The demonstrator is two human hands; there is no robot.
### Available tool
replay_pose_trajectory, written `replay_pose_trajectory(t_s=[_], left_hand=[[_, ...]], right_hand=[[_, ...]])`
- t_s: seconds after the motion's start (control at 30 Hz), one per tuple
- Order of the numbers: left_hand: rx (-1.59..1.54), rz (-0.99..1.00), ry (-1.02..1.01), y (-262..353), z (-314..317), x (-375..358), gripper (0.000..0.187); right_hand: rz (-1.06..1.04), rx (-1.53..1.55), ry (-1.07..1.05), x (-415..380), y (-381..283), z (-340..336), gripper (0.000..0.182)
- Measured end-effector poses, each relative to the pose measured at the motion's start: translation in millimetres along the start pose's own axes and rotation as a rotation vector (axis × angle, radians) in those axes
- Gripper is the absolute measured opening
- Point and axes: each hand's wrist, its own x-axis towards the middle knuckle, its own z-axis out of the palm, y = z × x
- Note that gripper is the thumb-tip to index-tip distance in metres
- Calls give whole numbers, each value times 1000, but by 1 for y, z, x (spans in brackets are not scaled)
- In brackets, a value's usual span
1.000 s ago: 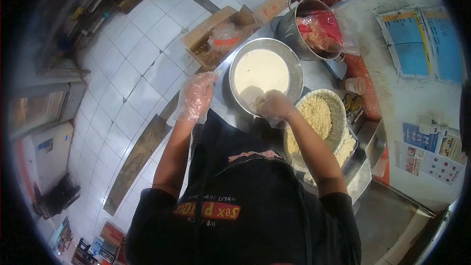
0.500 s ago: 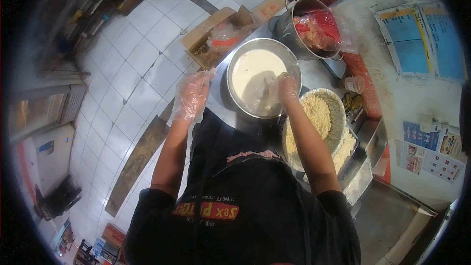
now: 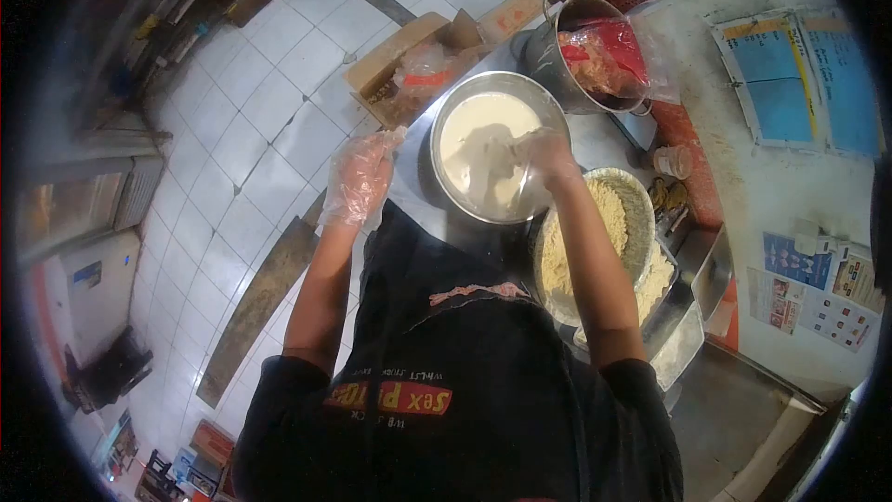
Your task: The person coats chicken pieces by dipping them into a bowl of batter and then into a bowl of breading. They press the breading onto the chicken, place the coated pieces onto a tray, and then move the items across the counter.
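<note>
A metal bowl (image 3: 440, 177) of creamy white liquid (image 3: 485, 123) stands before me. My right hand (image 3: 548, 156) is over its right side in a clear plastic glove, its fingers curled. A blurred greyish shape shows at the liquid below the fingers; whether it is a tool or a shadow I cannot make out. Left of the bowl, my left hand (image 3: 360, 177) hangs in the air in a loose clear glove, fingers drawn together, with nothing visible in it. Under my right forearm sits a basin (image 3: 643, 214) of pale yellow crumbly flour mix (image 3: 609, 214).
Behind the bowl stands a large metal pot (image 3: 557, 70) with a red plastic bag (image 3: 624, 48). An open cardboard box (image 3: 372, 84) is at the far left of the counter. A metal tray (image 3: 683, 344) and a small plastic tub (image 3: 674, 162) are at the right, near the wall.
My right hand has shifted slightly within the bowl, and the shape below it has moved up toward the bowl's middle. My left hand has barely moved.
</note>
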Motion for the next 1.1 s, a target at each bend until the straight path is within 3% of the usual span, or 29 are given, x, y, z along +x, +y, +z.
replay_pose_trajectory(t_s=[0.1, 0.17, 0.27, 0.37, 0.5, 0.6, 0.7, 0.8, 1.03, 1.1], left_hand=[[57, 77, 23, -1, 2, 0, 36], [63, 93, 22, 1, 3, 1, 36], [48, 121, 20, 1, 5, 3, 36], [14, 143, 17, 1, 9, 5, 35], [-6, 132, -8, 10, 8, 5, 34], [42, 136, -10, 5, 16, 4, 34], [15, 189, -12, 4, 25, 2, 35], [-20, 146, -101, 25, 22, 5, 33], [-266, 255, -204, 52, 50, 7, 28], [-402, 120, -260, 76, 56, 7, 28]], right_hand=[[70, 145, -157, -22, -49, -59, 17], [389, 930, -106, -35, -65, -81, 13], [346, 1150, 15, -49, -74, -96, 14], [260, 1187, 48, -45, -60, -67, 16], [327, 1063, 175, -34, -50, -23, 11], [344, 1140, 191, -43, -53, -28, 12], [299, 974, 141, -55, -33, -44, 15], [328, 1331, 259, -82, -30, -73, 18], [356, 1165, 550, -171, 4, -132, 21], [434, 1156, 637, -189, 17, -127, 16]])
